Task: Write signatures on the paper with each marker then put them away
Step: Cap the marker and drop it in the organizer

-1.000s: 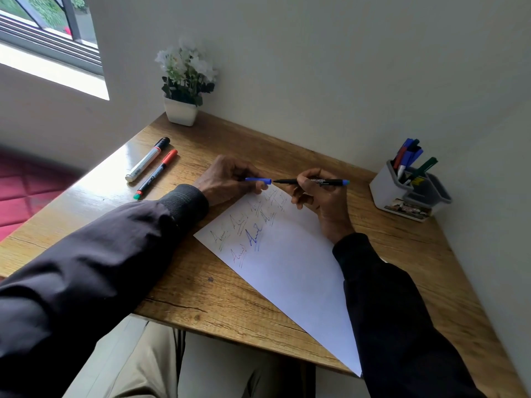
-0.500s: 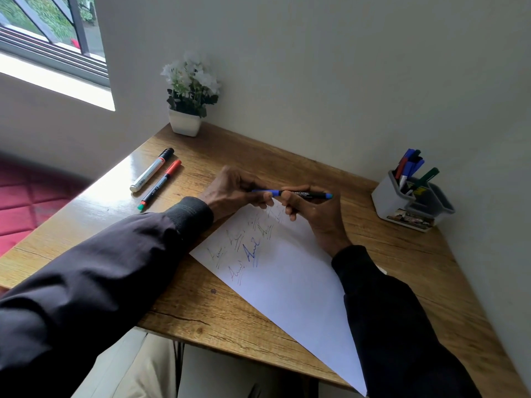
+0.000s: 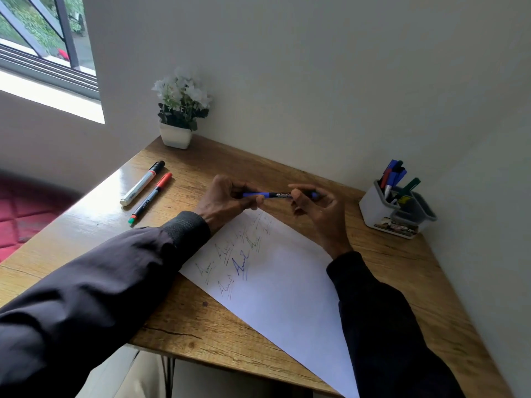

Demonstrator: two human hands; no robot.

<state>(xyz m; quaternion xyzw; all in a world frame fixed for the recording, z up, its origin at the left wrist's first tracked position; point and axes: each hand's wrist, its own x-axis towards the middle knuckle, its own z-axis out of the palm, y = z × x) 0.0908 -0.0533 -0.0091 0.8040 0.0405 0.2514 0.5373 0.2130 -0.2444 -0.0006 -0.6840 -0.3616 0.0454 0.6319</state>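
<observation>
A blue-and-black marker (image 3: 275,194) is held level above the top of the white paper (image 3: 287,282). My left hand (image 3: 224,201) grips its blue cap end and my right hand (image 3: 319,214) pinches its black barrel. The cap sits pressed onto the marker. The paper lies slanted on the wooden desk (image 3: 186,320) and carries several signatures in different colours. Two more markers lie at the left of the desk: a white one with a black cap (image 3: 142,183) and a black one with a red cap (image 3: 150,198).
A white and grey holder (image 3: 376,214) with several markers stands at the desk's right, by the wall. A white pot of flowers (image 3: 175,136) sits at the far left corner. Walls close the desk at the back and right.
The cap and the marker were apart a second ago. My hands have brought them together, and the cap now sits on the marker.
</observation>
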